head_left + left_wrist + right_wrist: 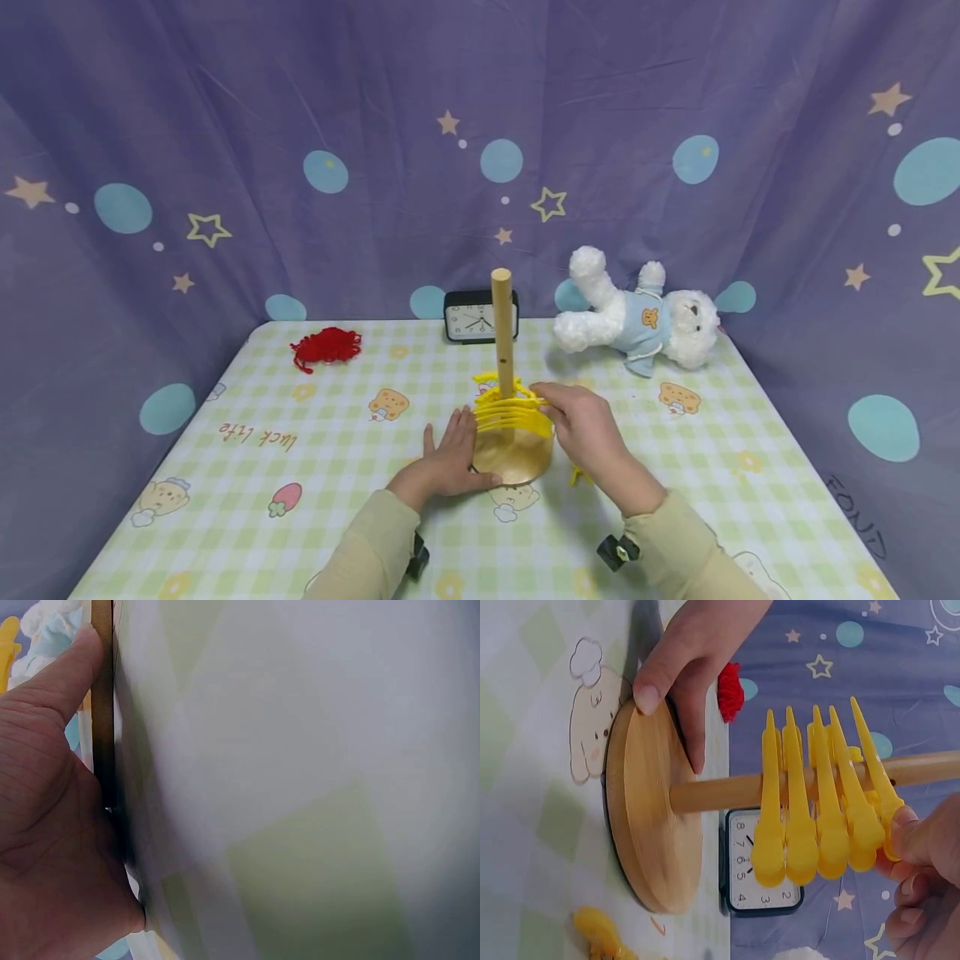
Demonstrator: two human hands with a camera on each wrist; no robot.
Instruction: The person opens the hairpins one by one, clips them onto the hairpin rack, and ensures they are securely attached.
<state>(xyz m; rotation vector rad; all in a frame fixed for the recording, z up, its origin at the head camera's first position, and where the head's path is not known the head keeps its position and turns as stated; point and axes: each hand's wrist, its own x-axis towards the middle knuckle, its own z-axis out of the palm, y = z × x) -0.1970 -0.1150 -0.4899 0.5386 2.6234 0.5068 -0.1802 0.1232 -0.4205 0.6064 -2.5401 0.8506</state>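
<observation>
My right hand pinches a yellow plastic clip at its rounded end, between thumb and fingers. This tapered clip is the topmost of several stacked across the wooden post; their pointed ends stick out past it. The post stands upright on a round wooden base. At the base's left side, my left hand lies with straight fingers along the rim, its thumb against the edge. Another yellow piece lies on the table to the right of the base, partly under my right arm in the head view.
A black-framed clock stands behind the post. At the back left lies a bundle of red yarn. A white plush bear in a blue top lies at the back right. A checked cloth covers the table; a purple curtain hangs behind.
</observation>
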